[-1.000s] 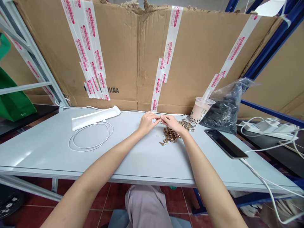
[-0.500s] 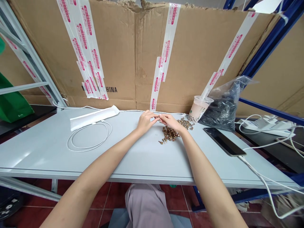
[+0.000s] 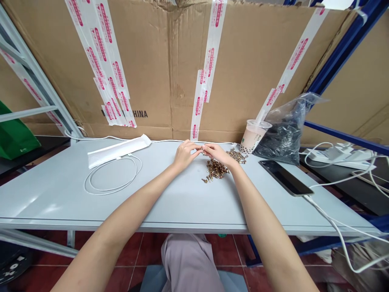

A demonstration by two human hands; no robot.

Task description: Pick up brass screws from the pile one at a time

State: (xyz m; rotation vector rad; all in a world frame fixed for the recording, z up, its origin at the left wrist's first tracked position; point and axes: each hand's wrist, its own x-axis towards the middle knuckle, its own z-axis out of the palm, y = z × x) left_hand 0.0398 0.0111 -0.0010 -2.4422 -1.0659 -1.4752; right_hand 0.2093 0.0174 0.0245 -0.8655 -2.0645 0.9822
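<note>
My left hand (image 3: 184, 155) and my right hand (image 3: 219, 154) meet above the far middle of the grey table. Thumb and fingers of both hands pinch together on a small brass-coloured screw (image 3: 202, 151), mostly hidden by the fingertips. Below and beside my right hand lies a loose pile of brass-coloured screws (image 3: 216, 169). A second heap of smaller metal pieces (image 3: 237, 155) sits just behind it, partly covered by my right hand. One single screw (image 3: 205, 181) lies at the near left edge of the pile.
Right of the heaps stand a bubble-tea cup (image 3: 253, 137) and a plastic bag with dark contents (image 3: 281, 140). A phone (image 3: 285, 177) with a white cable lies at right. On the left are a white paper sleeve (image 3: 119, 151) and a coiled cable (image 3: 91, 178). Cardboard (image 3: 148, 81) walls the back.
Both hands stay together with slight finger movement, and the piece between the fingertips is turned and shows less. The whole view has shifted slightly.
</note>
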